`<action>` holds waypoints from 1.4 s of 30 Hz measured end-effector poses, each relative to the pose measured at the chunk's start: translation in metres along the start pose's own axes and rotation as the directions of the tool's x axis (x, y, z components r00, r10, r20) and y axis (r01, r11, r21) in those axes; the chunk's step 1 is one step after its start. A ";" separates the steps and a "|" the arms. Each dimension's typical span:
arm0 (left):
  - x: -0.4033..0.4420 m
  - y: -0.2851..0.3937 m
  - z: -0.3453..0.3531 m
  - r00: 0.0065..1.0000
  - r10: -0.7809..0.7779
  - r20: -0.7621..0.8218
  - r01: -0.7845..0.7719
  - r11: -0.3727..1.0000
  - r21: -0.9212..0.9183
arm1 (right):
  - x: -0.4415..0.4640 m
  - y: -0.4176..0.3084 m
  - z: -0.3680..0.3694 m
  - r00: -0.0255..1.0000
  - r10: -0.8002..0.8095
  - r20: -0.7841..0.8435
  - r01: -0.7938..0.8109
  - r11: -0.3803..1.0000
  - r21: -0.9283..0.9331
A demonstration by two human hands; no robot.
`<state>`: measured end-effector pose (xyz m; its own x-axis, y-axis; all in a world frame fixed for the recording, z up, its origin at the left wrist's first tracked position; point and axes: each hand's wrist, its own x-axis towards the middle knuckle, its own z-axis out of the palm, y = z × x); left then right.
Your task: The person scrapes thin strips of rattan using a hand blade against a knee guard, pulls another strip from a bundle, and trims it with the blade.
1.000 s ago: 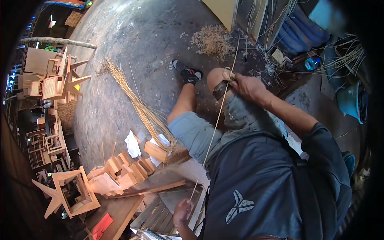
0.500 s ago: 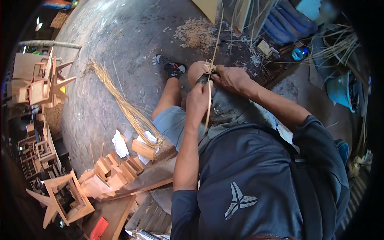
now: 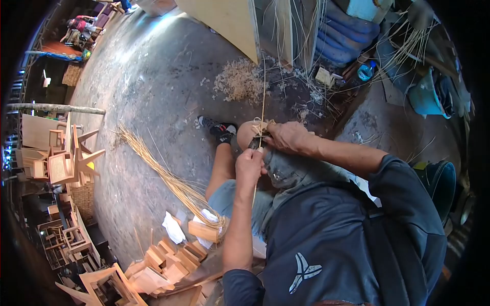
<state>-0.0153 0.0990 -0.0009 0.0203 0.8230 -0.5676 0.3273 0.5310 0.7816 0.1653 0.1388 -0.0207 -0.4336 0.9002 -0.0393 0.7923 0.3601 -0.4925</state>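
Observation:
A long, thin rattan strip (image 3: 263, 97) runs from beyond my knee back towards my lap. My left hand (image 3: 250, 166) is closed on the strip just on my side of the knee. Over the knee, my right hand (image 3: 291, 136) is closed on what looks like a small knife (image 3: 263, 135); its thin dark blade lies across the strip, and the fingers hide the handle. Pale curled shavings (image 3: 258, 125) cling around the blade. Beneath it, a dark pad (image 3: 252, 144) covers part of the knee.
A bundle of rattan strips (image 3: 163, 173) lies on the floor at the left, by wooden blocks (image 3: 168, 260). Beyond my foot is a heap of shavings (image 3: 240, 80). Wooden chair frames (image 3: 71, 158) stand far left. A teal bucket (image 3: 426, 97) lies right.
My left hand has slid back along the strip, away from the blade. My right hand stays at the knee. The view has shifted, so the surroundings appear displaced.

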 end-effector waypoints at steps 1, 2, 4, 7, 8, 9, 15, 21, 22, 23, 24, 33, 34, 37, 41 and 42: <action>0.001 0.001 0.002 1.000 0.014 -0.028 -0.013 0.999 0.043 | 0.000 -0.003 -0.004 0.996 0.054 0.069 -0.055 0.999 0.004; 0.000 -0.001 0.002 0.998 0.024 -0.055 -0.019 0.996 0.084 | 0.001 -0.003 -0.006 0.996 0.064 0.058 -0.065 0.998 0.019; 0.002 -0.021 0.005 0.954 0.261 -0.145 -0.200 0.919 0.339 | -0.001 -0.004 -0.003 0.995 0.086 0.052 -0.088 0.995 0.053; -0.044 -0.043 0.002 0.983 0.153 -0.100 -0.122 0.957 0.265 | -0.003 0.007 0.011 0.987 0.005 -0.159 0.001 0.999 0.035; -0.068 -0.057 -0.005 0.989 0.102 -0.107 -0.070 0.961 0.267 | -0.003 0.012 0.014 0.985 0.015 -0.171 -0.009 0.999 0.033; -0.099 -0.075 -0.012 0.992 0.052 -0.115 -0.019 0.963 0.268 | -0.002 0.016 0.015 0.986 0.025 -0.165 -0.017 0.999 0.048; -0.333 -0.192 -0.102 0.842 -0.426 -0.330 0.187 0.805 -0.563 | 0.006 0.024 -0.008 0.975 0.196 0.105 -0.214 0.956 0.203; -0.243 -0.090 -0.083 0.778 -0.242 -0.580 -0.255 0.722 -0.643 | 0.007 0.047 -0.069 0.928 0.356 0.106 -0.216 0.286 0.934; -0.204 -0.062 -0.067 0.809 -0.215 -0.547 -0.238 0.732 -0.638 | 0.001 0.035 -0.075 0.939 0.307 0.156 -0.221 0.190 0.957; -0.167 -0.038 -0.058 0.844 -0.172 -0.509 -0.106 0.876 -0.471 | -0.005 0.022 -0.073 0.959 0.193 0.206 -0.241 0.180 0.954; -0.134 -0.027 -0.050 0.911 -0.035 -0.411 -0.142 0.909 -0.391 | -0.012 0.004 -0.083 0.954 0.098 0.282 -0.296 0.445 0.846; -0.092 -0.018 0.000 0.997 -0.064 0.042 0.070 0.984 -0.162 | -0.038 -0.019 -0.021 0.835 -0.165 0.525 -0.514 0.107 0.851; -0.104 -0.028 0.005 0.996 -0.084 0.020 0.086 0.983 -0.163 | -0.032 -0.008 -0.020 0.840 -0.120 0.530 -0.515 0.135 0.847; -0.122 -0.045 0.013 0.996 -0.072 -0.053 0.062 0.985 -0.159 | -0.008 0.028 -0.064 0.896 0.261 0.358 -0.409 0.176 0.895; -0.122 -0.048 0.022 0.992 -0.042 -0.116 0.016 0.976 -0.216 | -0.027 -0.007 -0.046 0.755 -0.148 0.639 -0.540 0.413 0.733; -0.117 -0.047 0.024 0.992 -0.047 -0.118 0.017 0.969 -0.248 | -0.043 -0.028 -0.035 0.698 -0.193 0.690 -0.625 0.307 0.718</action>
<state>-0.0103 -0.0270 0.0228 -0.1064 0.8152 -0.5694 0.0831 0.5779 0.8119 0.1770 0.0989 0.0250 -0.7515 0.3899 -0.5321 0.2059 -0.6276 -0.7508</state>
